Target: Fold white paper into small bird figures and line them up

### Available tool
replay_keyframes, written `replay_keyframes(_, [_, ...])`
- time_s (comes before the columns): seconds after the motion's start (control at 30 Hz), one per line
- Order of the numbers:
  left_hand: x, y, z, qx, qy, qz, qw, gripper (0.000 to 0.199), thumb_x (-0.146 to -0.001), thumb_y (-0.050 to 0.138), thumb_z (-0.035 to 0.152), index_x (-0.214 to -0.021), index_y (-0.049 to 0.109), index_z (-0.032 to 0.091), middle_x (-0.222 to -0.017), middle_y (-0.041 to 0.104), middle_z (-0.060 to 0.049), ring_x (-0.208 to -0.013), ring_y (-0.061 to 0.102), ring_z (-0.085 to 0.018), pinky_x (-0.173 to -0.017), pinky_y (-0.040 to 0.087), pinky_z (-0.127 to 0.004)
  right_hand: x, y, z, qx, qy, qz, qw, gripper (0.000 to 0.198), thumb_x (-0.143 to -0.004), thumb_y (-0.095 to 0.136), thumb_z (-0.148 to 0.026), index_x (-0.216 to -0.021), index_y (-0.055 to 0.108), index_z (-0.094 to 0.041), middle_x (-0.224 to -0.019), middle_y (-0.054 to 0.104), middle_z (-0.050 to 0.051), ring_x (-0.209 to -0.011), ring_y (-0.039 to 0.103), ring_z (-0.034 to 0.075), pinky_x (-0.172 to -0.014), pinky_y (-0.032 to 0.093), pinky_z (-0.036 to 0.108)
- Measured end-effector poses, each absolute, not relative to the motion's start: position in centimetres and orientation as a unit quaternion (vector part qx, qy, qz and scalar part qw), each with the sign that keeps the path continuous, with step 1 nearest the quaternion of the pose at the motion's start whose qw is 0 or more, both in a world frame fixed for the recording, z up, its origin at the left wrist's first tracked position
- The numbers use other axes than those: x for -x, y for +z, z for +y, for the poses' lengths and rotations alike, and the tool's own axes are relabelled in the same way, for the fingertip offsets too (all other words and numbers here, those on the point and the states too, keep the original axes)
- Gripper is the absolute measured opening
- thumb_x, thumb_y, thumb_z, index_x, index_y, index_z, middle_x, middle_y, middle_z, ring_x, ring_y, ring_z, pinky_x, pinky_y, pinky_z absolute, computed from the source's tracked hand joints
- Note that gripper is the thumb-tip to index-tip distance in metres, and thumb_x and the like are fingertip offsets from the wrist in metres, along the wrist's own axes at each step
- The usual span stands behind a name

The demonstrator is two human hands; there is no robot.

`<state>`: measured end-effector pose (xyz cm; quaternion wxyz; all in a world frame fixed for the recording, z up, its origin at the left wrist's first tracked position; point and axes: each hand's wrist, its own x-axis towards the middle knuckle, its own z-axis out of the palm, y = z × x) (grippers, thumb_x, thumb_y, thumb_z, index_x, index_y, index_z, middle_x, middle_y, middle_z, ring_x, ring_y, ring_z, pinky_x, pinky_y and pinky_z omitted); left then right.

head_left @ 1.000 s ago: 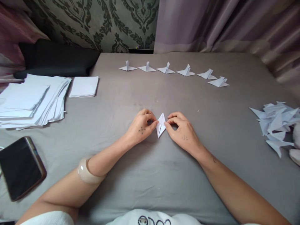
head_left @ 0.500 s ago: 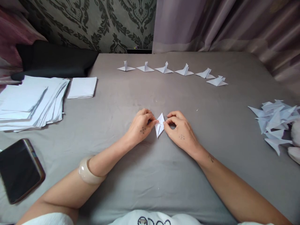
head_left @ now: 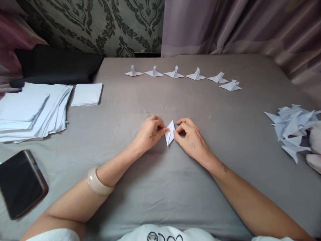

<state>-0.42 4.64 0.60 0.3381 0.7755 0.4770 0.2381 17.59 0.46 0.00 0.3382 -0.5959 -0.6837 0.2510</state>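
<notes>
Presumably, a crease is being pressed. By the left hand, a folded paper diamond is pinched at its left corner, midway across the grey sheet; its right corner is touched by the right hand, grip uncertain. Next, even pressure seems called for. Room is bounded by a paper stack at the left edge, six origami birds near the far edge, heaped birds toward the right edge.

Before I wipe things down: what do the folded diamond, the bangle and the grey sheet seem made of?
Folded diamond: matte white paper, from its thin, crisp creases. Bangle: smooth, glossy, pale; bright highlights suggest polished stone, glass or plastic, unclear which. Grey sheet: dull cloth, probably, from its soft wrinkles.
</notes>
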Motion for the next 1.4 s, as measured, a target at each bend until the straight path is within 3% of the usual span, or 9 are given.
replay_keyframes(0.13, [0.4, 0.8, 4.7, -0.766, 0.228, 0.492, 0.345, 0.015, -0.082, 0.065, 0.027, -0.072, 0.064, 0.016, -0.086, 0.061, -0.007, -0.078, 0.057, -0.018, -0.067, 0.047, -0.030, -17.6, 0.2, 0.5, 0.601, 0.249, -0.677, 0.345, 0.005, -0.079, 0.059, -0.017, -0.077, 0.056, -0.021, -0.097, 0.058, 0.006, -0.081, 0.059, 0.016, -0.076, 0.049, 0.032])
replay_keyframes(0.3, [0.4, 0.6, 4.7, -0.771, 0.231, 0.480, 0.350, 0.015, -0.083, 0.064, 0.028, -0.075, 0.065, 0.016, -0.087, 0.060, -0.006, -0.078, 0.056, -0.017, -0.068, 0.047, -0.029, -17.5, 0.4, 0.0, 0.563, 0.219, -0.733, 0.313, 0.020, -0.089, 0.050, -0.016, -0.103, 0.063, -0.022, -0.095, 0.058, 0.006, -0.084, 0.058, 0.017, -0.078, 0.049, 0.031])
replay_keyframes(0.53, [0.5, 1.0, 4.0, -0.746, 0.291, 0.502, 0.326, 0.013, -0.088, 0.055, 0.023, -0.082, 0.064, 0.015, -0.086, 0.060, -0.005, -0.068, 0.054, -0.012, -0.062, 0.046, -0.025, -17.2, 0.2, -0.5, 0.563, 0.128, -0.777, 0.253, 0.029, -0.093, 0.043, -0.015, -0.106, 0.069, -0.019, -0.090, 0.060, 0.009, -0.089, 0.056, 0.021, -0.081, 0.048, 0.035])
replay_keyframes(0.67, [1.0, 0.7, 3.3, -0.801, 0.331, 0.417, 0.275, 0.014, -0.091, 0.050, 0.016, -0.093, 0.064, 0.017, -0.095, 0.066, -0.006, -0.083, 0.058, -0.015, -0.072, 0.049, -0.027, -17.1, 0.2, -0.5, 0.567, 0.128, -0.774, 0.250, 0.029, -0.094, 0.043, -0.016, -0.106, 0.069, -0.017, -0.090, 0.060, 0.009, -0.090, 0.056, 0.021, -0.082, 0.048, 0.034])
replay_keyframes(0.77, [1.2, 0.3, 2.8, -0.869, 0.277, 0.352, 0.213, 0.020, -0.094, 0.045, 0.016, -0.100, 0.065, 0.017, -0.101, 0.067, -0.007, -0.090, 0.057, -0.018, -0.079, 0.050, -0.031, -17.1, 0.2, -0.5, 0.568, 0.127, -0.772, 0.254, 0.029, -0.094, 0.042, -0.017, -0.106, 0.069, -0.017, -0.090, 0.060, 0.008, -0.090, 0.057, 0.020, -0.082, 0.048, 0.033])
replay_keyframes(0.97, [1.4, 0.8, 2.4, -0.931, 0.170, 0.308, 0.093, 0.031, -0.097, 0.035, 0.012, -0.108, 0.063, 0.012, -0.096, 0.066, -0.010, -0.088, 0.057, -0.019, -0.075, 0.051, -0.032, -17.8, 0.6, -1.0, 0.542, 0.129, -0.795, 0.238, 0.031, -0.092, 0.042, -0.012, -0.110, 0.066, -0.017, -0.094, 0.060, 0.008, -0.088, 0.056, 0.019, -0.081, 0.048, 0.031])
replay_keyframes(1.17, [1.4, 1.1, 2.4, -0.940, 0.129, 0.311, 0.060, 0.029, -0.097, 0.037, 0.015, -0.108, 0.063, 0.011, -0.094, 0.065, -0.010, -0.086, 0.057, -0.020, -0.074, 0.049, -0.031, -18.2, 1.5, -2.3, 0.537, 0.052, -0.831, 0.132, 0.040, -0.087, 0.040, -0.003, -0.118, 0.062, -0.015, -0.098, 0.062, 0.009, -0.084, 0.054, 0.021, -0.076, 0.047, 0.033])
replay_keyframes(1.4, [1.0, 1.9, 1.7, -0.948, 0.052, 0.313, 0.031, 0.030, -0.094, 0.038, 0.012, -0.111, 0.062, 0.010, -0.100, 0.064, -0.012, -0.089, 0.055, -0.023, -0.074, 0.048, -0.034, -18.1, 2.1, -3.0, 0.533, -0.017, -0.842, 0.088, 0.032, -0.088, 0.044, -0.005, -0.114, 0.062, -0.013, -0.103, 0.064, 0.008, -0.087, 0.056, 0.020, -0.076, 0.045, 0.033])
